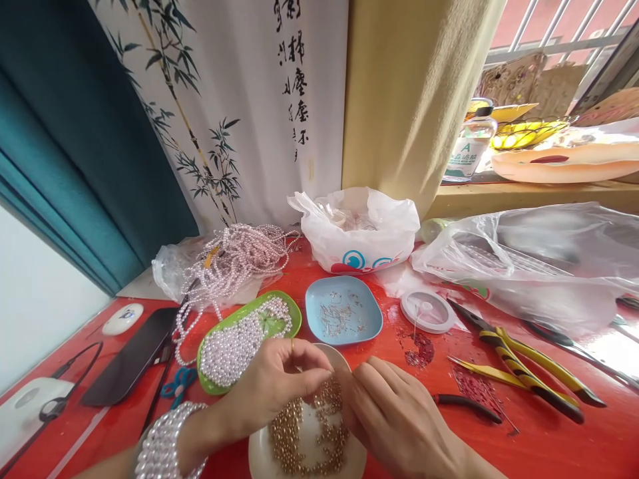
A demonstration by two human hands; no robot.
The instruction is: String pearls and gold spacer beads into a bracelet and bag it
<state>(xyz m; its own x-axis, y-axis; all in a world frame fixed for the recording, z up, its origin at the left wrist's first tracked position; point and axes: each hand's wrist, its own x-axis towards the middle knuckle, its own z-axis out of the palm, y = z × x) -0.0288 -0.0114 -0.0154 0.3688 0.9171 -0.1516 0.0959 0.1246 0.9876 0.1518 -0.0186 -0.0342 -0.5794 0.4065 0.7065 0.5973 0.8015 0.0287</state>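
Note:
Both hands meet above a white dish (258, 447) with small gold beads (285, 432) in it. My left hand (274, 376) pinches thumb and forefinger together over the beads; what lies between the fingertips is too small to make out. My right hand (389, 412) is closed, its fingers curled at the dish's right rim, and whatever it holds is hidden. Behind my left hand, a green tray (294, 313) holds pale pink pearl beads (234, 349). A blue dish (319, 336) with small metal pins (337, 316) stands just beyond the white dish.
Pliers (514, 356), yellow tweezers (492, 372) and a red-and-black handle (472, 406) lie at the right. Beyond are a round white lid (426, 313), plastic bags (359, 233) and bead strands (244, 253). A black phone (132, 356) and cables lie left.

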